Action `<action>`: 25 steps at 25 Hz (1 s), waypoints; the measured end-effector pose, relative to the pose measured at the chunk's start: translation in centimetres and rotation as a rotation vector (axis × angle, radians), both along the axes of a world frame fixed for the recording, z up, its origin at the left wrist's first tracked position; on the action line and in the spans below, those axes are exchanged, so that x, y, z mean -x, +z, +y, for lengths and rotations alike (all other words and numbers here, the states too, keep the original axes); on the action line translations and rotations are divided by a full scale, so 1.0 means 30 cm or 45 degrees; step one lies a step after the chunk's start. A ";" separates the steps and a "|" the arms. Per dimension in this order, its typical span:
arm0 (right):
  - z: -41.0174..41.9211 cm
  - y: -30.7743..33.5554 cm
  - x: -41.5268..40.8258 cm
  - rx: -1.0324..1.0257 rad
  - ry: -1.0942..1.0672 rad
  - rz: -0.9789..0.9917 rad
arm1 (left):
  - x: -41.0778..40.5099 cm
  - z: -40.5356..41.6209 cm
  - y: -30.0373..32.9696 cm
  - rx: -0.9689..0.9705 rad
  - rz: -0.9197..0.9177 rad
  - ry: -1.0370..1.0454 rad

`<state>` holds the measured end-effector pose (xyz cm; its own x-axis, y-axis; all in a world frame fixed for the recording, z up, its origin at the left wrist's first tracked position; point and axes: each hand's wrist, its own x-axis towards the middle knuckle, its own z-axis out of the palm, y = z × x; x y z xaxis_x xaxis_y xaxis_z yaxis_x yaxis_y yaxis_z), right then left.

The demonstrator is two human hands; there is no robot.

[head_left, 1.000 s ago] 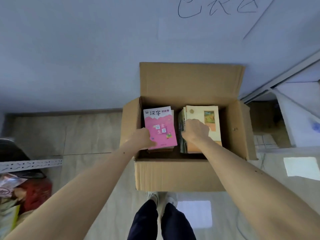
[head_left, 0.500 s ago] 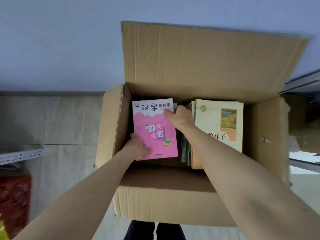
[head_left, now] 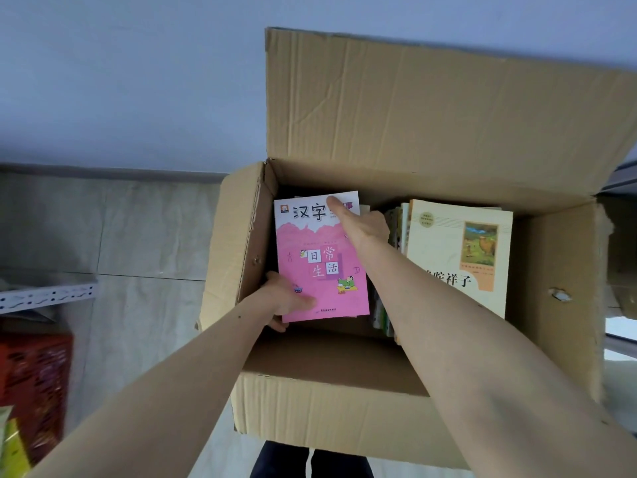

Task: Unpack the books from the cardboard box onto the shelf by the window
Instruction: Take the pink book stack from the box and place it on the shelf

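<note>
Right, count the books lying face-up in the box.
2: the pink book on the left, held by both hands, and the cream book on the right. More books sit beneath and between them, only their edges showing.

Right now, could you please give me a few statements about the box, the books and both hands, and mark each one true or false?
1. Both hands are on the pink book. True: the left hand holds its near corner and the right hand its far edge.
2. The cream book lies on the floor outside the cardboard box. False: it lies inside the box, to the right of the pink one.
3. The box's flaps are closed. False: the box is open, with its far flap standing up.
4. More books stand on edge between the pink book and the cream book. True.
5. A red crate sits at the left. True.
</note>
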<state>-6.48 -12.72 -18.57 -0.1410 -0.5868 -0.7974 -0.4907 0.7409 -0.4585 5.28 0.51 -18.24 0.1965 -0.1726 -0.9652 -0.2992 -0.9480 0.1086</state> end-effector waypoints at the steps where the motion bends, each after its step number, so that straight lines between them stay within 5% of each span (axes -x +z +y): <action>1: 0.004 -0.002 -0.005 0.010 -0.021 -0.002 | -0.002 0.002 -0.002 0.010 -0.005 0.000; 12: 0.001 0.136 0.087 -0.025 -0.054 -0.242 | -0.019 0.022 0.144 0.143 0.144 -0.028; 18: -0.058 0.499 0.126 -0.011 -0.021 -0.318 | -0.058 0.007 0.462 0.204 0.373 -0.089; 25: -0.064 1.013 -0.068 0.179 0.252 -0.473 | -0.157 0.112 0.928 0.696 0.313 0.006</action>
